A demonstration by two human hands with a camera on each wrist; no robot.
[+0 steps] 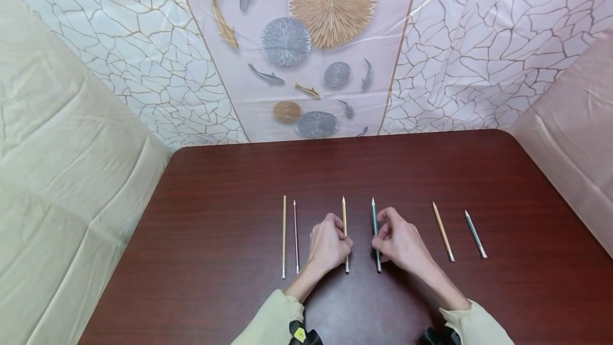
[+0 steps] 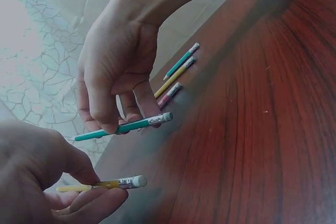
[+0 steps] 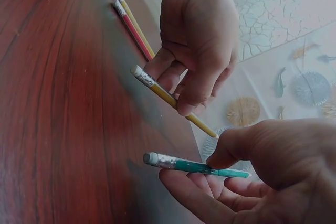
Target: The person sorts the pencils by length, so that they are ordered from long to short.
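My left hand (image 1: 329,244) pinches a yellow pencil (image 1: 344,215) between thumb and fingers, its sharpened point toward the far side of the table. Just to its right, my right hand (image 1: 404,244) pinches a green pencil (image 1: 374,216) the same way, roughly parallel to the yellow one. Both white erasers face me; the left wrist view shows the yellow pencil's eraser (image 2: 139,181), and the right wrist view the green pencil's eraser (image 3: 150,158). A red pencil (image 2: 169,95) lies beyond my right hand in the left wrist view, partly covered by the fingers.
Left of my hands, a long yellow pencil (image 1: 284,233) and a dark red pencil (image 1: 296,233) lie side by side. To the right lie another yellow pencil (image 1: 443,232) and a short teal pencil (image 1: 475,234). The brown table (image 1: 215,217) meets a patterned cloth (image 1: 316,68) behind.
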